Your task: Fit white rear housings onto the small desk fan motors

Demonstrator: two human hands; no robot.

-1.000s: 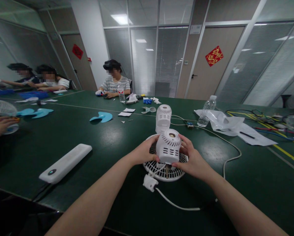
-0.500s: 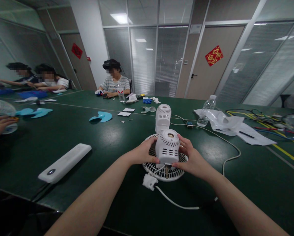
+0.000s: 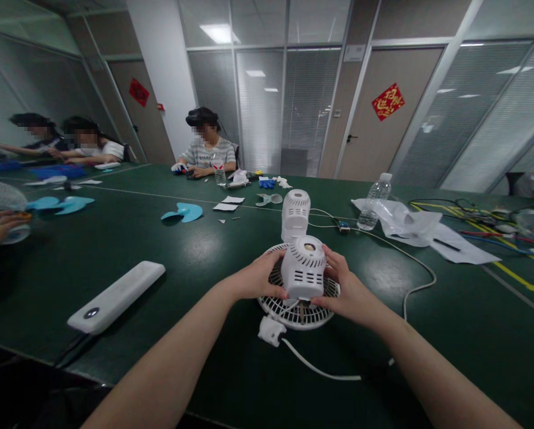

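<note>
A white slotted fan motor housing (image 3: 303, 271) sits over a round white fan grille (image 3: 300, 320) that lies flat on the table. My left hand (image 3: 266, 279) grips the housing's left side, thumb low at its front edge. On the other side, my right hand (image 3: 342, 290) closes around the housing, its thumb also near the lower edge. Just beyond stands a second white vented piece (image 3: 295, 213). In front of the grille lies a small white block (image 3: 271, 330) with a white cable (image 3: 316, 367) running off to the right.
A long white power bank-like bar (image 3: 117, 298) lies left on the green table (image 3: 195, 250). Farther back are blue fan blades (image 3: 183, 212), paper slips (image 3: 226, 207) and a water bottle (image 3: 374, 201). Cables (image 3: 486, 223) spread at right. A co-worker's hand (image 3: 1, 225) is at far left.
Almost nothing differs. The view has shifted very slightly; both hands keep the same hold on the housing.
</note>
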